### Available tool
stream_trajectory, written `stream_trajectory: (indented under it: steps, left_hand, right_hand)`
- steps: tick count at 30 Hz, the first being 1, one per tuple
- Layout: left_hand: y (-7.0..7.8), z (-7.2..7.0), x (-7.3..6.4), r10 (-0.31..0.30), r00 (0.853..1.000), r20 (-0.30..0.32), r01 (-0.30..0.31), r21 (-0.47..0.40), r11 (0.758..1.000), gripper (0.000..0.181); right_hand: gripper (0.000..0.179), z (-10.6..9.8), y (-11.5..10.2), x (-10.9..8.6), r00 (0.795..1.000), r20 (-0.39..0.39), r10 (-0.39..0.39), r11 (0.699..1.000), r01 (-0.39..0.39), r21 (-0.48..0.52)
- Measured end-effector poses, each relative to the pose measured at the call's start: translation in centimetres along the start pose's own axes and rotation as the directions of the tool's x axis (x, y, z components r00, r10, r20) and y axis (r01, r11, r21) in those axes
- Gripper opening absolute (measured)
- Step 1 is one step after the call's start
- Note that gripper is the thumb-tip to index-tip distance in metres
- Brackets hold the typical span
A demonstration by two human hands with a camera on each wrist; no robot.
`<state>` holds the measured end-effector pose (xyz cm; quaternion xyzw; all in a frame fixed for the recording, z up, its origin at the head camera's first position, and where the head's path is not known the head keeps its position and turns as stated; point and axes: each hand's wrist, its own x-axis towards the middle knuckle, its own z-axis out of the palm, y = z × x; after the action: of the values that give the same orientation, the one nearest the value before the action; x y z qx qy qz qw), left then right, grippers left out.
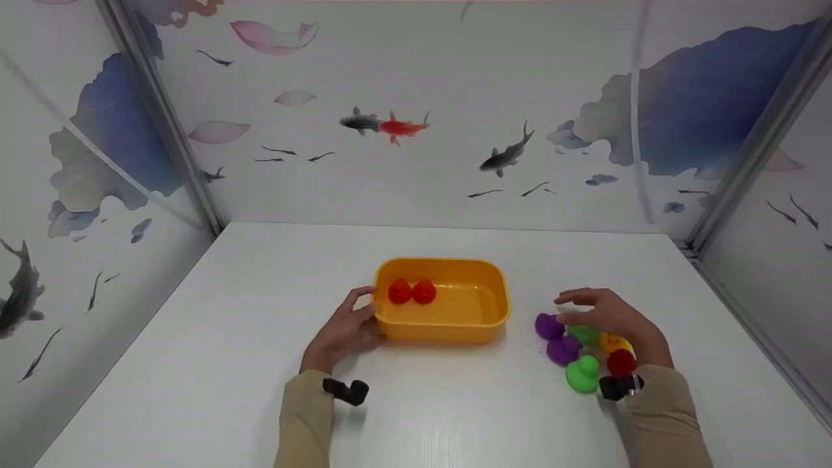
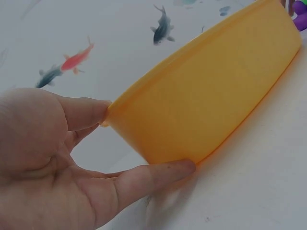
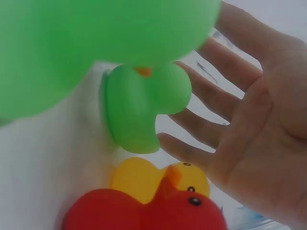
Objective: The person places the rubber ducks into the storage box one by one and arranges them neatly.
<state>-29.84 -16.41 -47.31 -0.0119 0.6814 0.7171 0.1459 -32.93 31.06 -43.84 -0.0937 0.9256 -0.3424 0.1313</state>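
A yellow plastic bin [image 1: 442, 333] stands on the table with two red rubber ducks [image 1: 412, 292] inside, at its left. My left hand [image 1: 344, 330] holds the bin's left end, digits on the rim and low on the front wall [image 2: 201, 96]. My right hand [image 1: 604, 320] is above a group of rubber ducks, fingers spread, gripping nothing. Around it are purple ducks [image 1: 563, 350], a near green duck [image 1: 582, 375], a yellow duck [image 1: 614, 342] and a red duck [image 1: 621, 363]. Behind another green duck [image 3: 136, 110] its fingers extend; contact is unclear.
The white table [image 1: 442, 409] is bounded by a back panel [image 1: 429, 188] and side panels printed with fish and petals. Black wrist cameras [image 1: 346, 391] sit at both sleeves. The right one is close to the red and near green ducks.
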Motion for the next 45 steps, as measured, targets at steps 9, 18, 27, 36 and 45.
stream_trajectory:
  steps: [9,18,27,36,45]
  left_hand:
    - [0.1,0.1,0.0,-0.014,0.999,-0.035,0.016,0.052,0.999,0.047]
    - [0.3,0.2,-0.2,-0.007,0.999,-0.05,0.011,0.085,0.996,0.051]
    - [0.3,0.1,-0.1,-0.016,0.999,-0.032,0.018,0.045,0.999,0.047]
    - [0.4,0.2,-0.1,-0.016,0.999,-0.035,0.018,0.033,0.999,0.047]
    - [0.4,0.4,-0.1,-0.024,0.998,-0.052,0.028,0.084,0.996,0.047]
  right_hand:
    - [0.058,0.6,0.2,0.2,0.999,0.038,0.035,0.999,-0.035,0.0]
    - [0.049,0.7,-0.2,0.2,0.998,0.042,0.056,0.998,-0.056,-0.007]
    - [0.05,0.9,-0.1,0.5,0.998,0.022,0.052,0.999,-0.052,0.015]
    - [0.059,0.7,-1.0,0.8,0.999,-0.05,0.013,0.997,-0.009,0.071]
    - [0.067,1.1,-2.2,1.2,0.996,-0.081,0.047,0.994,-0.039,0.098]
